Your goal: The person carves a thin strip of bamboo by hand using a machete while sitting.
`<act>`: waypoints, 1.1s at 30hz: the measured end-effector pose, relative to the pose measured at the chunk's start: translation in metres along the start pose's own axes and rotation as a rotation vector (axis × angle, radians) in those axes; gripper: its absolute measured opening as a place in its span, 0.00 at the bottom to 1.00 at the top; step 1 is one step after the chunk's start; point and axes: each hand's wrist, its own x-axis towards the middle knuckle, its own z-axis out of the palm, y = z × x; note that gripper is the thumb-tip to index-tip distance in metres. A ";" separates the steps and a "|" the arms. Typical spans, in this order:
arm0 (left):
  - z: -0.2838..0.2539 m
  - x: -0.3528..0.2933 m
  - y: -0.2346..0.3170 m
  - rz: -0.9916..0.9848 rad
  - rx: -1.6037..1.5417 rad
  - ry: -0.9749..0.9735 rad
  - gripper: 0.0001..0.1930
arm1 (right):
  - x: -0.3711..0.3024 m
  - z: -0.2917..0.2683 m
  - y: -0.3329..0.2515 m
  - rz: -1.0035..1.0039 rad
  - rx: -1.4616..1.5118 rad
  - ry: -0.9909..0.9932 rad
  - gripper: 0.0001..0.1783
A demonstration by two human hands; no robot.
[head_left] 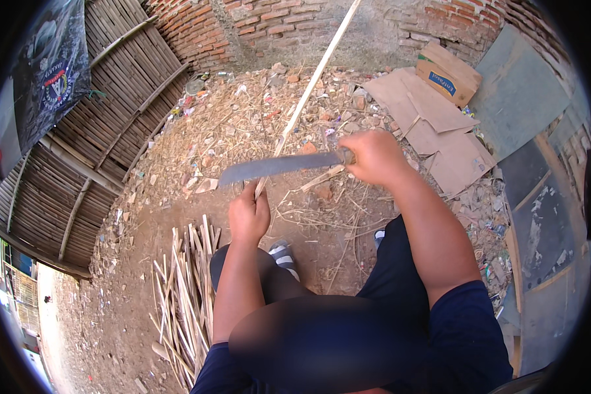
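Observation:
My right hand (pixel 376 157) is closed round the handle of a machete (pixel 282 165). Its broad, dark blade points left and lies across a long, pale bamboo strip (pixel 317 73), just beyond my left hand. Gripping the near end of that strip is my left hand (pixel 249 215), its fingers wrapped round it. From there the strip runs away from me, up toward the brick wall. Whether the blade's edge is cutting into the strip or only resting against it, I cannot tell. A pile of split bamboo strips (pixel 185 289) lies on the ground by my left knee.
Dry shavings and rubble (pixel 243 118) cover the ground ahead. Flattened cardboard (pixel 450 154) and a cardboard box (pixel 448 73) lie at the far right, beside grey boards (pixel 525 92). A bamboo slat wall (pixel 125 92) stands on the left, a brick wall (pixel 289 26) at the back.

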 end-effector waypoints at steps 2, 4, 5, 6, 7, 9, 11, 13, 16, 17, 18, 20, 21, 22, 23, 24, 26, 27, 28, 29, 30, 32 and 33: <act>0.002 -0.001 -0.008 0.015 -0.049 0.009 0.18 | 0.003 -0.005 0.004 0.134 0.043 0.066 0.16; 0.002 -0.001 -0.008 0.020 -0.064 0.004 0.18 | 0.005 -0.008 0.009 0.220 0.064 0.149 0.15; 0.001 -0.001 -0.008 0.022 -0.072 0.002 0.18 | 0.005 -0.008 0.012 0.241 0.069 0.199 0.15; 0.001 -0.001 -0.008 0.023 -0.068 -0.001 0.18 | 0.005 -0.008 0.014 0.265 0.073 0.250 0.15; 0.002 -0.001 -0.007 0.023 -0.063 -0.003 0.18 | 0.005 -0.007 0.014 0.242 0.066 0.233 0.15; 0.003 -0.002 -0.006 0.028 -0.068 0.001 0.18 | 0.003 -0.005 0.012 0.199 0.056 0.199 0.16; 0.004 -0.002 -0.005 0.036 -0.088 0.014 0.18 | 0.001 -0.001 0.005 0.036 0.028 0.144 0.14; 0.004 -0.002 -0.005 0.055 -0.079 0.015 0.18 | 0.001 0.001 -0.005 -0.072 -0.015 0.107 0.14; 0.003 -0.003 -0.006 0.065 -0.107 0.026 0.18 | 0.002 -0.002 -0.012 -0.061 -0.044 0.112 0.13; 0.002 -0.003 -0.007 0.065 -0.122 0.031 0.19 | 0.003 -0.001 -0.007 0.004 -0.011 0.133 0.13; 0.002 -0.002 -0.008 0.053 -0.108 0.029 0.19 | 0.004 -0.002 -0.001 0.070 0.019 0.154 0.13; 0.001 -0.002 -0.009 0.027 -0.080 0.024 0.19 | 0.007 -0.002 0.011 0.168 0.066 0.241 0.12; 0.001 -0.002 -0.010 0.031 -0.066 0.021 0.19 | 0.007 -0.003 0.015 0.217 0.087 0.283 0.12; 0.001 -0.002 -0.010 0.036 -0.051 0.018 0.19 | 0.006 -0.003 0.018 0.213 0.096 0.279 0.12; 0.001 -0.002 -0.010 0.041 -0.037 0.015 0.19 | 0.005 -0.004 0.020 0.209 0.104 0.275 0.13; 0.000 -0.002 -0.008 0.037 -0.039 0.009 0.19 | 0.005 -0.005 0.021 0.207 0.115 0.272 0.13; 0.000 -0.002 -0.003 0.030 -0.044 -0.003 0.18 | 0.002 -0.002 0.016 0.094 0.088 0.235 0.14; 0.001 -0.003 -0.004 0.028 -0.062 0.000 0.18 | 0.001 0.000 0.010 0.037 0.077 0.215 0.15; 0.003 -0.003 -0.004 0.025 -0.080 0.002 0.18 | 0.000 0.001 0.003 -0.006 0.045 0.165 0.15; 0.005 -0.002 -0.005 0.022 -0.098 0.005 0.17 | -0.001 0.001 -0.005 -0.049 0.012 0.116 0.15; 0.007 -0.001 -0.010 0.131 -0.088 0.078 0.17 | 0.001 0.000 -0.014 -0.097 -0.019 0.069 0.15; 0.012 0.003 -0.024 0.348 -0.065 0.225 0.17 | 0.002 0.002 -0.020 -0.140 -0.034 0.114 0.16; 0.010 0.002 -0.019 0.258 -0.064 0.167 0.17 | 0.002 0.003 -0.017 -0.127 -0.006 0.133 0.15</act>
